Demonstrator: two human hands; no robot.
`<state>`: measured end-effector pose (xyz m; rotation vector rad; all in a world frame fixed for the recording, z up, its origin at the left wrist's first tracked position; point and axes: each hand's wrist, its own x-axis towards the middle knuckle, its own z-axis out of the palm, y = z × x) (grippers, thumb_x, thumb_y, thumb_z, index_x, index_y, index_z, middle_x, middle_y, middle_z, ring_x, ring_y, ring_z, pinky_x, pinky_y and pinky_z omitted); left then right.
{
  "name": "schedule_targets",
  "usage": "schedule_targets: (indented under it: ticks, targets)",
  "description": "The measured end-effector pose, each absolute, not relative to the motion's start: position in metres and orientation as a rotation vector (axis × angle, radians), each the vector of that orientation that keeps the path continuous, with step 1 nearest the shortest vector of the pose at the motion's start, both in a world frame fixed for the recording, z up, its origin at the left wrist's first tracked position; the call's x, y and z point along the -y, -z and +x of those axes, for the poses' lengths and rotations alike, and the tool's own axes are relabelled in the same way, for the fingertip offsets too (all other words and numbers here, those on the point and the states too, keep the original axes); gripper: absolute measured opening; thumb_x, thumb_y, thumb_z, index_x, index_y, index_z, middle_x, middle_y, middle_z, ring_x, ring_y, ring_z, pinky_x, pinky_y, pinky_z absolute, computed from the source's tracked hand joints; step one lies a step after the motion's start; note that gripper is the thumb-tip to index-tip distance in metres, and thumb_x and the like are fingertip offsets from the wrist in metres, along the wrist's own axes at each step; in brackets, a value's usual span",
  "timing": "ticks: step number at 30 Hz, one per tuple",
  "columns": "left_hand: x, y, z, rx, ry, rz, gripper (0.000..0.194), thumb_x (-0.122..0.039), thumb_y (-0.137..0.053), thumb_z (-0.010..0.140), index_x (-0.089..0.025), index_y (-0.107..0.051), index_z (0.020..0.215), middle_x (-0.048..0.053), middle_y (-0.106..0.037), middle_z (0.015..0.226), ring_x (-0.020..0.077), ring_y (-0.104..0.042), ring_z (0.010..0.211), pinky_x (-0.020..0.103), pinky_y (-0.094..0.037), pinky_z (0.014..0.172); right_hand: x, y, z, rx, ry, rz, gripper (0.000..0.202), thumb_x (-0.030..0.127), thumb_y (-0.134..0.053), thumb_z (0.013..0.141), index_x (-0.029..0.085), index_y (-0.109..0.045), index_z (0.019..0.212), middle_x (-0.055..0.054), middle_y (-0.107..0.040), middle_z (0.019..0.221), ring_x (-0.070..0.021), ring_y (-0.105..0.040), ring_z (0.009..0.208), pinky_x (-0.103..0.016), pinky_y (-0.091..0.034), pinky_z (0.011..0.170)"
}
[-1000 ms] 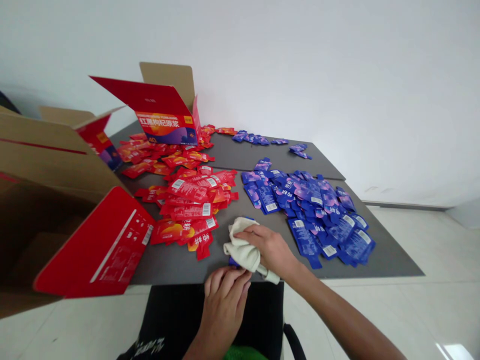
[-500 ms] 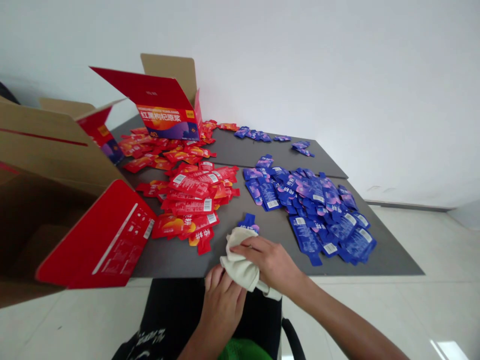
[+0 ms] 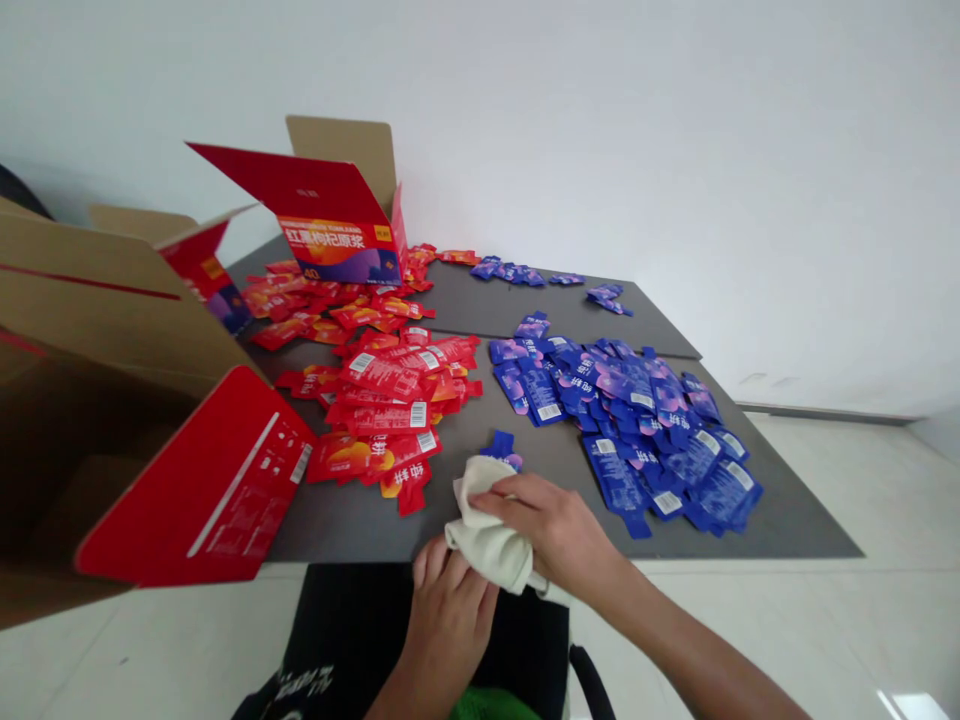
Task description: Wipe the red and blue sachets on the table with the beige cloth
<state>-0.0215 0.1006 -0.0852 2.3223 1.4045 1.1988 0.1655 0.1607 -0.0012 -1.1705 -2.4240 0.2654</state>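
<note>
My right hand [image 3: 551, 525] is closed on a folded cream cloth [image 3: 491, 550], pressing it down near the front edge of the table. From under the cloth's far side sticks out the top of a blue pouch [image 3: 501, 448]; the rest of that pouch is covered. My left hand [image 3: 454, 605] rests at the table edge just left of the cloth, palm down, fingers slightly bent and lightly apart, with no object visible in it. To the left lies a heap of red pouches [image 3: 390, 385], and a heap of blue pouches [image 3: 637, 410] lies to the right.
A large open carton [image 3: 225, 490] with a red flap stands at the left table edge. Another open red box [image 3: 345, 245] is farther back among more red pouches. A few blue pouches [image 3: 510, 270] lie along the back of the grey table [image 3: 465, 300], against the wall.
The view has shifted slightly. My right hand still holds the cloth over the blue pouch, and the cloth's folds have moved a little. My left hand stays by the table edge.
</note>
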Motion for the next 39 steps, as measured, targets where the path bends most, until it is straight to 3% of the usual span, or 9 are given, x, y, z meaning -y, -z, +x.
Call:
schedule_targets:
  ticks: [3,8,11,17,19,24,30,35,39]
  targets:
    - [-0.101,0.084,-0.021,-1.428,-1.178,2.329,0.023,-0.018,-0.054,0.102,-0.026,-0.076,0.101,0.003,-0.074,0.098,0.0264,-0.057,0.103,0.041,-0.040,0.098,-0.156,0.014,0.162,2.484,-0.382,-1.202,0.043,0.018,-0.067,0.098,0.031,-0.064,0.139,-0.005,-0.071,0.130,-0.0203,-0.068,0.118,-0.029,-0.056,0.099]
    - [-0.101,0.082,-0.019,-1.391,-1.173,2.283,0.027,-0.019,-0.057,0.102,-0.029,-0.073,0.122,0.000,-0.075,0.113,0.0222,-0.060,0.107,0.039,-0.040,0.099,-0.213,0.021,0.172,2.388,-0.239,-1.431,0.046,0.013,-0.066,0.096,0.028,-0.066,0.139,-0.007,-0.071,0.131,-0.0220,-0.069,0.116,-0.029,-0.056,0.099]
    - [-0.100,0.077,-0.021,-1.387,-1.156,2.270,0.027,-0.022,-0.058,0.103,-0.029,-0.072,0.125,0.002,-0.075,0.114,0.0237,-0.061,0.108,0.041,-0.042,0.099,-0.235,0.011,0.182,2.334,-0.149,-1.478,0.047,0.009,-0.062,0.094,0.024,-0.067,0.138,-0.011,-0.071,0.129,-0.0245,-0.070,0.114,-0.032,-0.057,0.097]
    - [-0.122,0.043,-0.020,-1.351,-0.936,2.303,0.016,-0.034,-0.061,0.103,-0.027,-0.075,0.105,0.004,-0.073,0.105,0.0248,-0.063,0.100,0.044,-0.045,0.093,-0.192,0.004,0.202,1.791,-0.153,-1.263,0.036,0.018,-0.064,0.095,0.025,-0.073,0.129,-0.010,-0.074,0.119,-0.0250,-0.072,0.103,-0.035,-0.058,0.088]
    - [-0.137,0.035,-0.014,-1.421,-0.936,2.326,0.020,-0.037,-0.060,0.103,-0.027,-0.073,0.114,0.006,-0.071,0.113,0.0258,-0.062,0.104,0.045,-0.046,0.094,-0.170,0.012,0.209,1.651,-0.143,-1.259,0.030,0.021,-0.068,0.093,0.024,-0.075,0.122,-0.009,-0.076,0.113,-0.0257,-0.072,0.099,-0.037,-0.057,0.086]
    - [-0.171,0.032,0.007,-1.717,-0.810,2.392,0.052,-0.036,-0.069,0.096,-0.017,-0.057,0.143,0.015,-0.060,0.136,0.0329,-0.057,0.120,0.048,-0.047,0.099,-0.131,0.054,0.228,1.456,-0.121,-1.296,0.026,0.024,-0.068,0.091,0.024,-0.077,0.116,-0.008,-0.079,0.112,-0.0270,-0.076,0.098,-0.036,-0.061,0.085]
    - [-0.194,0.034,0.014,-1.732,-0.553,2.357,0.070,-0.037,-0.080,0.086,-0.012,-0.054,0.146,0.016,-0.062,0.122,0.0334,-0.062,0.113,0.045,-0.051,0.096,-0.122,0.072,0.237,1.433,-0.155,-1.275,0.026,0.026,-0.069,0.090,0.023,-0.079,0.114,-0.009,-0.080,0.112,-0.0306,-0.077,0.101,-0.040,-0.063,0.087]
    - [-0.211,0.037,0.007,-1.552,-0.622,2.135,0.086,-0.027,-0.082,0.079,-0.015,-0.044,0.155,0.016,-0.059,0.131,0.0306,-0.060,0.127,0.038,-0.047,0.107,-0.123,0.066,0.237,1.452,-0.202,-1.257,0.026,0.026,-0.066,0.092,0.024,-0.079,0.115,-0.010,-0.079,0.112,-0.0307,-0.077,0.099,-0.041,-0.064,0.085]
    - [-0.216,0.033,0.003,-1.490,-0.655,1.959,0.075,-0.021,-0.079,0.079,-0.016,-0.052,0.149,0.017,-0.059,0.137,0.0322,-0.059,0.131,0.040,-0.046,0.108,-0.123,0.069,0.239,1.448,-0.203,-1.257,0.028,0.026,-0.067,0.091,0.024,-0.078,0.117,-0.010,-0.079,0.112,-0.0308,-0.078,0.098,-0.040,-0.065,0.083]
